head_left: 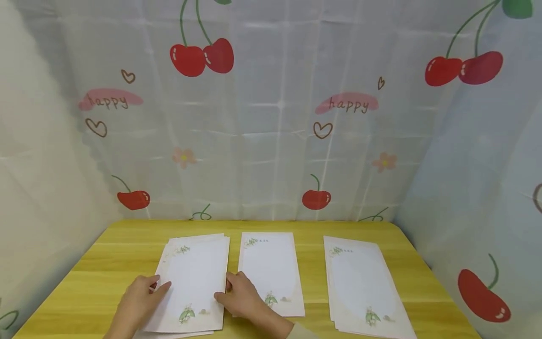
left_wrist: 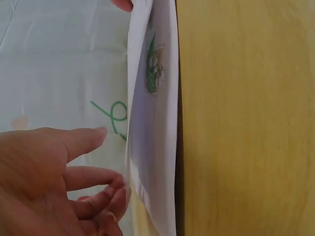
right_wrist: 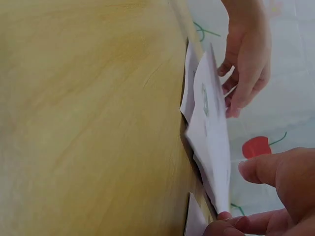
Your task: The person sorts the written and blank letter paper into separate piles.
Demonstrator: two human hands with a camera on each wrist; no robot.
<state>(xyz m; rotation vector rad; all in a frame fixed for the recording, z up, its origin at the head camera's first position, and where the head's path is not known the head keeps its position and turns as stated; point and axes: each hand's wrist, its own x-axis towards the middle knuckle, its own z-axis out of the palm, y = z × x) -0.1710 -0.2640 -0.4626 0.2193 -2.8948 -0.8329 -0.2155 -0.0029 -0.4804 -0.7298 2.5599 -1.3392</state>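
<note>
A stack of decorated white stationery sheets [head_left: 192, 275] lies at the left of the table, its sheets slightly out of line. My left hand [head_left: 137, 303] is at the stack's left edge. In the left wrist view its fingers [left_wrist: 93, 194] meet the paper edge, and its thumb stands apart. At the right edge, my right hand [head_left: 245, 296] touches the sheets with its fingers, while its thumb [right_wrist: 258, 168] hovers off the paper in the right wrist view. Green lily-of-the-valley prints mark the sheets. In that view the upper sheet [right_wrist: 209, 113] tilts away from those beneath.
Another decorated sheet [head_left: 268, 263] lies mid-table, close beside my right hand. A stack of similar sheets [head_left: 362, 282] is farther right. They rest on a yellow wood-grain table [head_left: 313, 282]. A cherry-print curtain [head_left: 262, 155] rises behind the table and along its sides.
</note>
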